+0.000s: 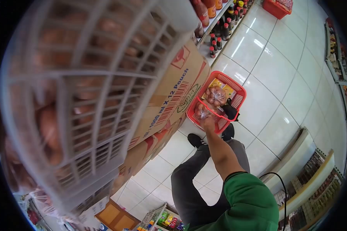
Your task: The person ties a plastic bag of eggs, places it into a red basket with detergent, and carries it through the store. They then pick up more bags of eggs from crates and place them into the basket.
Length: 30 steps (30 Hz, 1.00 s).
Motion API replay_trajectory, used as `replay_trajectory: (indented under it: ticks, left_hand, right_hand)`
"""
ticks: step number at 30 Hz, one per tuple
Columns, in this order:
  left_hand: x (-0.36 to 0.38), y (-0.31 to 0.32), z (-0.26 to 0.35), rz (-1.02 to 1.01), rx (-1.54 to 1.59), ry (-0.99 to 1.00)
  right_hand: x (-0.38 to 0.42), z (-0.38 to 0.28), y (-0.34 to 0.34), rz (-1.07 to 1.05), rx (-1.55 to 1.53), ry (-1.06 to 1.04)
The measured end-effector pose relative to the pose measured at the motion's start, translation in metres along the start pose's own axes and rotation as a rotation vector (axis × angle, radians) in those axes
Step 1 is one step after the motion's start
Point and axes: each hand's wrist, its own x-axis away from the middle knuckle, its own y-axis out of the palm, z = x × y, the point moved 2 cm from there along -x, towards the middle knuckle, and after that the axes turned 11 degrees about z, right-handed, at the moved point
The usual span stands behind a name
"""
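My right hand (208, 124) reaches down to the near side of a red plastic basket (241, 91) on the floor. Its fingers are closed around the gathered top of a clear plastic bag (201, 111) with round brown things in it, probably eggs. A second knotted clear bag (216, 96) of the same round things lies farther in. Under that one shows a yellow pack (229, 91). Something black (230, 111) sits at the basket's right side. The red handle crosses over the contents. My left hand is out of view.
A white plastic crate (104, 73) full of brown round things looms close at left, above stacked cardboard boxes (169, 96). Shelves with sauce bottles (216, 42) stand ahead. Another red basket (277, 8) is farther off. A low shelf unit (312, 177) lines the right. My shoes (196, 141) are beside the basket.
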Motion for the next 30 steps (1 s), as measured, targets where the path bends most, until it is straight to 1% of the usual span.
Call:
replay_trajectory:
  ticks: [1,2,3,5,6,7,9,10,12,13,15,16,17,18,19,20,21,22,23,24,25,26,27,28,29,30]
  left_hand:
    - [0.012,-0.008,-0.029,-0.051,-0.038,-0.022]
    - [0.026,-0.022,-0.054,-0.102,-0.081,-0.043]
    - [0.043,-0.034,-0.081,-0.151,-0.124,-0.065]
    - [0.078,-0.059,-0.126,-0.254,-0.216,-0.117]
    - [0.097,-0.07,-0.149,-0.309,-0.261,-0.147]
    - [0.113,-0.079,-0.17,-0.37,-0.303,-0.178]
    - [0.149,-0.092,-0.205,-0.499,-0.377,-0.248]
    - [0.168,-0.093,-0.22,-0.564,-0.408,-0.284]
    - [0.199,-0.089,-0.242,-0.695,-0.464,-0.35]
    - [0.208,-0.088,-0.25,-0.761,-0.495,-0.382]
    - [0.225,-0.09,-0.259,-0.898,-0.563,-0.45]
    - [0.229,-0.105,-0.284,-0.969,-0.602,-0.489]
    - [0.228,-0.108,-0.278,-0.979,-0.602,-0.503]
    - [0.23,-0.092,-0.267,-1.165,-0.583,-0.38]
    - [0.235,-0.073,-0.257,-1.344,-0.55,-0.248]
    - [0.243,-0.062,-0.24,-1.35,-0.532,-0.256]
    - [0.255,-0.047,-0.195,-1.283,-0.542,-0.357]
    - [0.264,-0.032,-0.156,-1.215,-0.55,-0.458]
    - [0.272,-0.022,-0.143,-1.218,-0.528,-0.469]
    - [0.281,-0.012,-0.134,-1.208,-0.362,-0.444]
    - [0.287,-0.006,-0.118,-1.19,-0.199,-0.421]
    - [0.291,0.003,-0.091,-1.225,-0.129,-0.367]
    - [0.295,0.017,-0.059,-1.252,-0.059,-0.312]
    - [0.295,0.027,-0.018,-1.3,-0.043,-0.356]
    - [0.294,0.034,0.026,-1.33,-0.019,-0.404]
    - [0.295,0.043,0.061,-1.372,0.05,-0.364]
  right_hand:
    - [-0.003,-0.007,0.014,0.121,0.057,0.062]
    - [0.001,-0.016,0.025,0.275,0.169,-0.104]
    - [-0.006,-0.016,0.038,0.264,0.162,-0.111]
    - [-0.026,-0.01,0.065,-0.292,0.477,-0.463]
    - [-0.024,-0.006,0.067,-0.202,0.399,-0.48]
    - [-0.021,-0.001,0.067,-0.204,0.399,-0.48]
    - [-0.018,0.001,0.053,-0.135,0.36,-0.62]
    - [-0.014,0.002,0.044,-0.125,0.363,-0.622]
    - [-0.004,0.004,0.02,0.141,0.058,-0.616]
    - [-0.001,0.002,0.01,0.15,0.059,-0.619]
    - [0.004,0.006,-0.012,0.073,-0.291,-0.34]
    - [0.005,0.015,-0.01,0.079,-0.28,-0.342]
    - [0.004,0.026,-0.001,0.125,-0.306,-0.523]
    - [0.007,0.027,-0.01,0.176,-0.335,-0.71]
    - [0.014,0.033,-0.021,0.189,-0.326,-0.721]
    - [0.031,0.035,-0.034,0.155,-0.323,-0.789]
    - [0.05,0.027,-0.054,0.122,-0.32,-0.859]
    - [0.067,0.023,-0.077,0.004,-0.334,-0.751]
    - [0.09,0.014,-0.111,-0.115,-0.344,-0.642]
    - [0.107,0.008,-0.14,-0.106,-0.334,-0.662]
    - [0.123,0.005,-0.164,-0.179,-0.335,-0.675]
    - [0.138,-0.001,-0.191,-0.254,-0.333,-0.687]
    - [0.155,-0.012,-0.225,-0.334,-0.254,-0.756]
    - [0.181,-0.029,-0.268,-0.421,-0.172,-0.828]
    - [0.206,-0.049,-0.313,-0.54,-0.079,-0.842]
    - [0.24,-0.069,-0.356,-0.514,-0.162,-0.955]
